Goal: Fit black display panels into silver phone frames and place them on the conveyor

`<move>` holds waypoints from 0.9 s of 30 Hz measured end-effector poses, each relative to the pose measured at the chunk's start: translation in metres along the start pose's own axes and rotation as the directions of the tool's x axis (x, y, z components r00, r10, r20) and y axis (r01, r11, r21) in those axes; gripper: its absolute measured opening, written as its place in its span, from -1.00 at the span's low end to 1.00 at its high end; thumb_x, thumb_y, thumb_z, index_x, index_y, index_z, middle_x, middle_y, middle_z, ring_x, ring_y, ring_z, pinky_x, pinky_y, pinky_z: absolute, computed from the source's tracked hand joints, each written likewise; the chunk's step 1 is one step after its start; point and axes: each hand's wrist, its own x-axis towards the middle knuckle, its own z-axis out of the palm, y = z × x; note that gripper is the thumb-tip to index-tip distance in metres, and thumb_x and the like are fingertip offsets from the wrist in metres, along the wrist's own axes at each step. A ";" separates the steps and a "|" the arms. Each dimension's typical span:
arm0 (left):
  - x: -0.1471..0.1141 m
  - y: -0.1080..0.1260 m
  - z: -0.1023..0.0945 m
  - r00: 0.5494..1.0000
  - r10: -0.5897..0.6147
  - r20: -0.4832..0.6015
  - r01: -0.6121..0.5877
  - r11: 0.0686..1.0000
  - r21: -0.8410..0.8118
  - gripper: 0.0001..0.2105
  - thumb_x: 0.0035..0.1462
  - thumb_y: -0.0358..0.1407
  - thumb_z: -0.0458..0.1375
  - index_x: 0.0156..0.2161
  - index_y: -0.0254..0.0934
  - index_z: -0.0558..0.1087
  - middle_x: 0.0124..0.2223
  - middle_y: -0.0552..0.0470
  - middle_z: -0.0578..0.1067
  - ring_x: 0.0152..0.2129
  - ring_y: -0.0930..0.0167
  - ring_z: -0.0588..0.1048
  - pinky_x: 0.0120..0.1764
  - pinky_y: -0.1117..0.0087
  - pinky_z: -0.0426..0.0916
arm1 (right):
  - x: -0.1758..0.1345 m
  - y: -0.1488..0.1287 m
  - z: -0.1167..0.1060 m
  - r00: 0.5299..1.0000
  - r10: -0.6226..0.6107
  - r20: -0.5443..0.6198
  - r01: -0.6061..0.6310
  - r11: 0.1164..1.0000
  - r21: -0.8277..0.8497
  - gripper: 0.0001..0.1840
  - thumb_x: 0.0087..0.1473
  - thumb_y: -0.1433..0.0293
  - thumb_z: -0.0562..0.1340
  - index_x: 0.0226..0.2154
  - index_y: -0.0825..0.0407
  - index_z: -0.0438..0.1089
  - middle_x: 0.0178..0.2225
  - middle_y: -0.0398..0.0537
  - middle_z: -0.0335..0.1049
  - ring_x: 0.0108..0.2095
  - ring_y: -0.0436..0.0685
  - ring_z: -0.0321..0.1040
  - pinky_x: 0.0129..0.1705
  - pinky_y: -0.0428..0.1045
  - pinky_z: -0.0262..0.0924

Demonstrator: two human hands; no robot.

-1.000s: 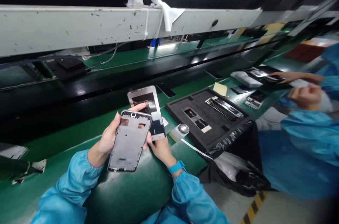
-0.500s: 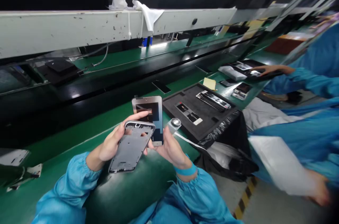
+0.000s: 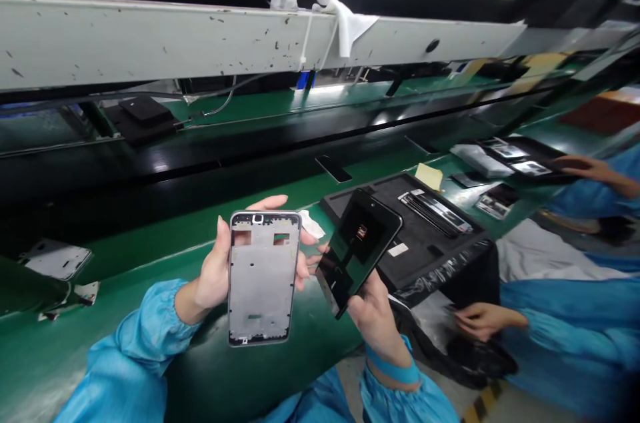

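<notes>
My left hand (image 3: 214, 279) is closed around a grey phone frame (image 3: 264, 283), thumb along one edge and fingertips showing past the other. The frame stands nearly upright, its inner side with two square cut-outs towards me. In my right hand (image 3: 376, 309) is a glossy black phone screen panel (image 3: 361, 243), gripped by its lower edge and tilted to the right. A small orange mark or reflection shows on its dark face. Frame and panel are apart, with left fingertips close to the panel's left edge. A blue band (image 3: 393, 366) circles my right wrist.
Beyond the panel lies a black foam tray (image 3: 345, 199) with a row of panels (image 3: 435, 213). A yellow note (image 3: 429, 176) and a dark phone panel (image 3: 333, 168) lie nearby. Another frame (image 3: 57, 258) is at left. Co-workers' hands (image 3: 487, 321) are at right.
The screen panel has moved right, away from the frame, and now shows a glossy dark face. The frame has turned more upright. The near co-worker's hand no longer holds the white sheet; my view has shifted left.
</notes>
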 end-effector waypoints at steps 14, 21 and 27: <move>0.026 0.005 -0.036 0.897 0.380 -0.225 -0.289 0.891 0.351 -0.35 0.32 0.19 0.24 0.36 -0.07 0.34 0.14 -0.11 0.63 -0.03 0.21 0.69 0.08 0.07 0.62 | 0.018 -0.035 -0.014 0.938 -0.230 0.258 0.326 0.836 -0.440 -0.36 0.36 0.14 0.35 0.42 -0.23 0.34 0.22 0.13 0.46 0.18 0.31 0.51 0.15 0.18 0.54; 0.025 0.008 -0.030 0.874 0.414 -0.255 -0.327 0.888 0.324 -0.36 0.31 0.20 0.24 0.33 -0.08 0.35 0.11 -0.11 0.65 -0.05 0.20 0.69 0.07 0.00 0.61 | 0.021 -0.037 -0.014 0.936 -0.198 0.290 0.315 0.837 -0.448 -0.33 0.32 0.21 0.39 0.42 -0.28 0.33 0.21 0.12 0.46 0.19 0.35 0.50 0.15 0.23 0.54; 0.025 0.009 -0.031 0.887 0.406 -0.220 -0.319 0.883 0.345 -0.35 0.28 0.19 0.29 0.31 -0.09 0.35 0.12 -0.14 0.64 -0.04 0.18 0.69 0.11 -0.02 0.58 | 0.027 -0.043 -0.002 0.939 -0.180 0.294 0.300 0.846 -0.440 -0.29 0.29 0.26 0.43 0.42 -0.30 0.33 0.20 0.11 0.46 0.20 0.36 0.49 0.18 0.27 0.53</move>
